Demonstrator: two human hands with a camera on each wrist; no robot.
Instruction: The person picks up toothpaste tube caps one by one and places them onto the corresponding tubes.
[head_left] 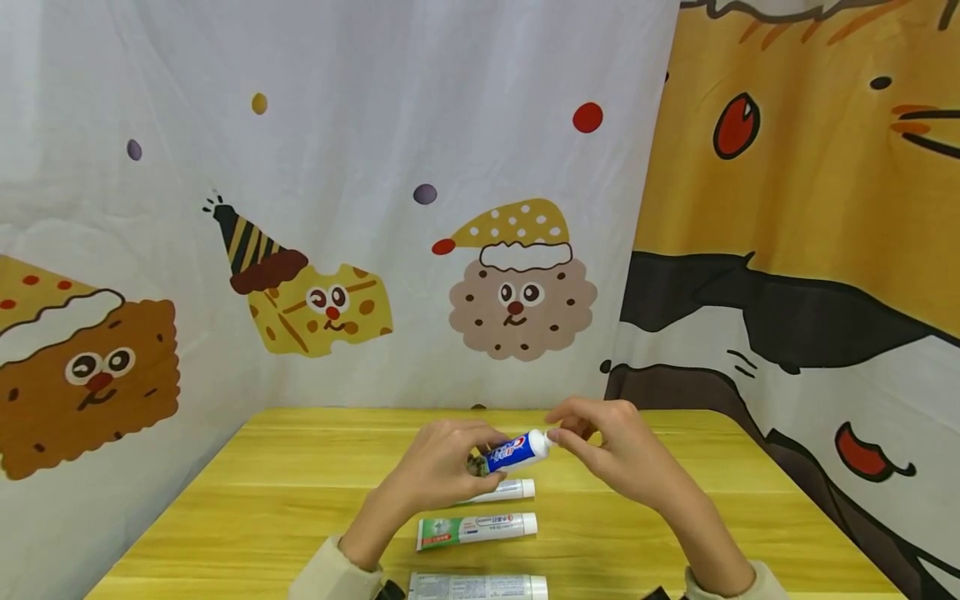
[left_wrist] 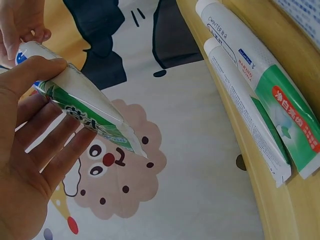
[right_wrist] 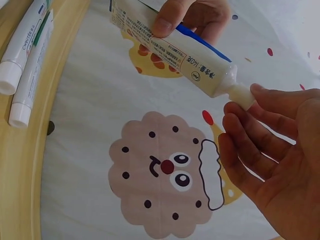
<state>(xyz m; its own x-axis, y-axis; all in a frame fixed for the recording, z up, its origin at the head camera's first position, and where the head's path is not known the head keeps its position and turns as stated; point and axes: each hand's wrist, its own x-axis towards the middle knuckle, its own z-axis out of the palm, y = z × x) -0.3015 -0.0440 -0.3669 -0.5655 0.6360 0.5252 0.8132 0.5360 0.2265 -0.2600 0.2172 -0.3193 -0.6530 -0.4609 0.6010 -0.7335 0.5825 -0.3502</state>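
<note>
My left hand (head_left: 448, 465) grips a blue, white and green toothpaste tube (head_left: 517, 451) by its body, thumb on one face and fingers behind. The tube is held above the table, its cap end tilted toward my right hand (head_left: 626, 454). In the right wrist view my right thumb and forefinger pinch the white cap (right_wrist: 242, 96) at the tube's neck. The left wrist view shows the tube's flat crimped end (left_wrist: 134, 141) pointing away from my left palm. Whether the cap is loose on the neck I cannot tell.
Below my hands, several toothpaste tubes lie crosswise in a row on the yellow wooden table (head_left: 300, 500): a partly hidden white tube (head_left: 513, 490), a green and white tube (head_left: 480, 529) and a printed tube (head_left: 476, 587) at the near edge. A cartoon-printed curtain (head_left: 420, 100) hangs behind.
</note>
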